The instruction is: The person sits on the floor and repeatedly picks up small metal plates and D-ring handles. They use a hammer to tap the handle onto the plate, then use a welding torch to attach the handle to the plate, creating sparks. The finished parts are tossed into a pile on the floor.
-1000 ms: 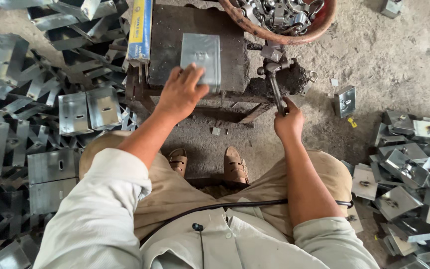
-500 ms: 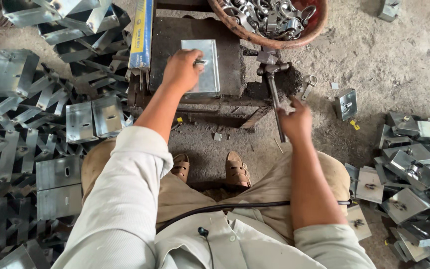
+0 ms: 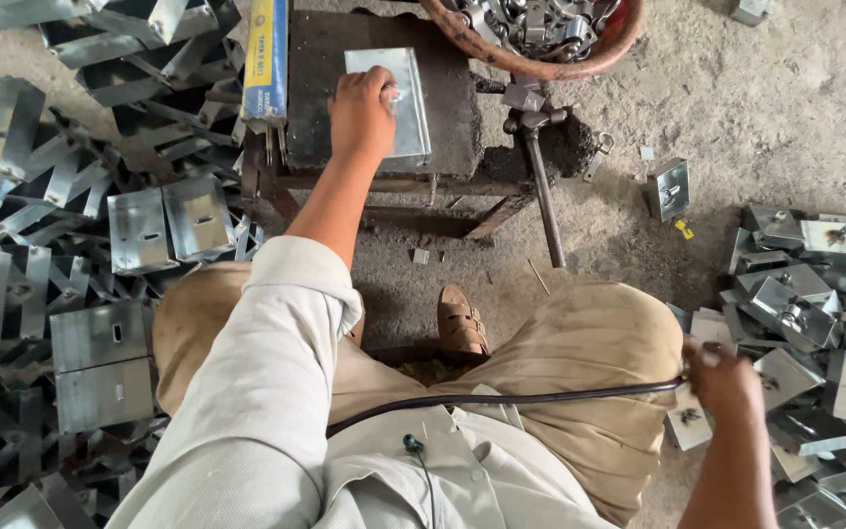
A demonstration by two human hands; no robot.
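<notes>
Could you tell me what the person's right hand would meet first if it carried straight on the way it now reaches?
The right hand reaches down towards the heap of flat grey metal plates beside the knee. It would most likely meet the nearest plate, though depth is hard to judge.

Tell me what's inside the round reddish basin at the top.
The reddish basin holds a heap of small shiny metal fittings. The picture's top edge cuts off its far half, and the heap hides its bottom.

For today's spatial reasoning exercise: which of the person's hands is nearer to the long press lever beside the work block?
Left. The left hand rests on the metal plate on the block, just beside the lever. The right hand is down by the knee, at the pile of finished pieces.
</notes>
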